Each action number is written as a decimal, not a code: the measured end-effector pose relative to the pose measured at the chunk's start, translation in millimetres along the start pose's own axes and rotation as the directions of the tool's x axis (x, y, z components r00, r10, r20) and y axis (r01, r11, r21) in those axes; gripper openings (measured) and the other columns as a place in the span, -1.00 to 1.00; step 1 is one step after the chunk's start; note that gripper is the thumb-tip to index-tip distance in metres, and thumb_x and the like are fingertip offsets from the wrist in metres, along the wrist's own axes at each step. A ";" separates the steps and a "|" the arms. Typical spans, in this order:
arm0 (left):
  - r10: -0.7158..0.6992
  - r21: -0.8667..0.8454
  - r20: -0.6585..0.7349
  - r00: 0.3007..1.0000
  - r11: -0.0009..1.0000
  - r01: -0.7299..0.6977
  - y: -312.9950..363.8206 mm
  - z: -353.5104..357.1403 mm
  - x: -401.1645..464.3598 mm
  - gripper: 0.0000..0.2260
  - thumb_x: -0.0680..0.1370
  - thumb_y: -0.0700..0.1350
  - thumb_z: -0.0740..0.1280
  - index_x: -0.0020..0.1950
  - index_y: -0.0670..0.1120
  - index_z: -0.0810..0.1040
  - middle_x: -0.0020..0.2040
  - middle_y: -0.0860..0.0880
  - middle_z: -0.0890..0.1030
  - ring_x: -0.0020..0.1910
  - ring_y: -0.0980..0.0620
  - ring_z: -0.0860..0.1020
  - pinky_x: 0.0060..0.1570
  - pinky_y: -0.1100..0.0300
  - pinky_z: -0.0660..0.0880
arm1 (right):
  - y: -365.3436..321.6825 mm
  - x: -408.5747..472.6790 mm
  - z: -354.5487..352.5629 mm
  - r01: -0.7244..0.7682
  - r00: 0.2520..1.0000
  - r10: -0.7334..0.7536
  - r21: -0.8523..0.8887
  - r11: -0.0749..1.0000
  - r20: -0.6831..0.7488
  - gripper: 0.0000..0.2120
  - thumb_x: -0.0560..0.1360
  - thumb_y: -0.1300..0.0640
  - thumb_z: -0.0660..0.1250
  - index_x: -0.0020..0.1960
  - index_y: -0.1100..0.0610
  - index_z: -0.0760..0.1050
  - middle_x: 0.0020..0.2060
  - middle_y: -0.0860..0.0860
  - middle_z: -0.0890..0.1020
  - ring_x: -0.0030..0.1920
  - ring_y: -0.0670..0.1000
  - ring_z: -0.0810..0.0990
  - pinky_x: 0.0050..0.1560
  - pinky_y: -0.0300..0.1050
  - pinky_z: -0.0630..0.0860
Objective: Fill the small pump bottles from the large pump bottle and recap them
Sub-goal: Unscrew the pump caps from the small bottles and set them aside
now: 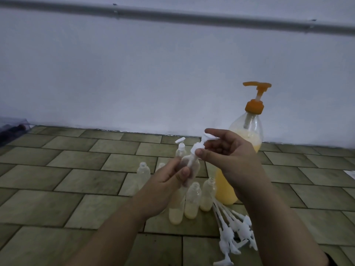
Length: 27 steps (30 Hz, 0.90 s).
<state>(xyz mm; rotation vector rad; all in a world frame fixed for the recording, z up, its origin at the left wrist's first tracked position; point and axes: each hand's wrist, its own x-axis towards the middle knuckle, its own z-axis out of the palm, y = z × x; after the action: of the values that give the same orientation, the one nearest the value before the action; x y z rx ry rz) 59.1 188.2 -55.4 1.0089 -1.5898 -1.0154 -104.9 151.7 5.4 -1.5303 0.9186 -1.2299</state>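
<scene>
My left hand grips a small clear bottle, tilted and raised above the floor. My right hand pinches a white pump cap whose tube reaches down into that bottle's neck. Behind my right hand stands the large pump bottle with an orange pump and yellow liquid. Several small open bottles with a little yellow liquid stand on the tiles below my hands. One small capped bottle stands behind them.
A heap of loose white pump caps lies on the tiled floor at the right of the small bottles. A white wall with a grey pipe runs along the back. A dark object sits at the far left.
</scene>
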 end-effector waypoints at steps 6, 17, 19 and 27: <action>0.005 0.239 -0.030 1.000 0.971 0.002 0.1 -4.1 0.7 -0.66 0.47 0.30 0.23 0.13 0.14 0.46 -0.12 0.17 0.54 -0.16 0.23 0.49 -0.23 0.42 0.41 | -10.2 -2.6 -12.7 0.064 0.995 -0.048 0.192 0.979 -0.088 -0.57 0.36 0.39 0.41 0.16 0.08 0.50 -0.23 0.01 0.59 -0.19 -0.08 0.63 -0.14 -0.25 0.56; 0.062 0.345 -0.211 0.975 0.939 0.015 -3.3 -17.2 12.5 -0.69 0.46 0.31 0.25 0.08 0.17 0.42 -0.10 0.14 0.53 -0.20 0.27 0.48 -0.23 0.42 0.41 | -23.9 -19.5 -68.2 0.338 0.914 -0.267 0.207 0.918 -0.305 -0.63 0.18 0.18 0.46 -0.01 0.06 0.53 -0.19 -0.02 0.66 -0.12 -0.05 0.65 -0.08 -0.23 0.56; 0.046 0.268 -0.267 0.963 0.963 0.028 0.3 -19.8 21.0 -0.71 0.43 0.23 0.27 0.08 0.15 0.42 -0.07 0.12 0.54 -0.16 0.26 0.49 -0.21 0.42 0.42 | -10.9 -29.6 -78.6 0.380 0.901 -0.307 0.216 0.900 -0.305 -0.70 0.19 0.16 0.45 -0.09 0.00 0.54 -0.18 -0.04 0.65 -0.12 -0.09 0.64 -0.06 -0.25 0.56; -0.003 0.278 -0.285 0.959 0.957 0.085 4.3 -14.5 78.6 -0.69 0.49 0.03 0.39 0.17 0.06 0.39 0.04 0.10 0.54 -0.01 0.13 0.53 -0.02 0.24 0.48 | 111.6 -93.2 -83.2 0.099 0.869 -0.121 -0.073 0.992 -0.480 -0.57 0.26 0.57 0.40 -0.38 0.03 0.51 -0.34 -0.18 0.65 -0.29 -0.23 0.61 -0.22 -0.46 0.50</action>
<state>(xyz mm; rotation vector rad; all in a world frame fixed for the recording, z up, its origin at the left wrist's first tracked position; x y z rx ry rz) 57.1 113.7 -26.4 1.3300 -1.5054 -0.6426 -206.1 190.3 -122.4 -1.3426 1.1974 -1.7340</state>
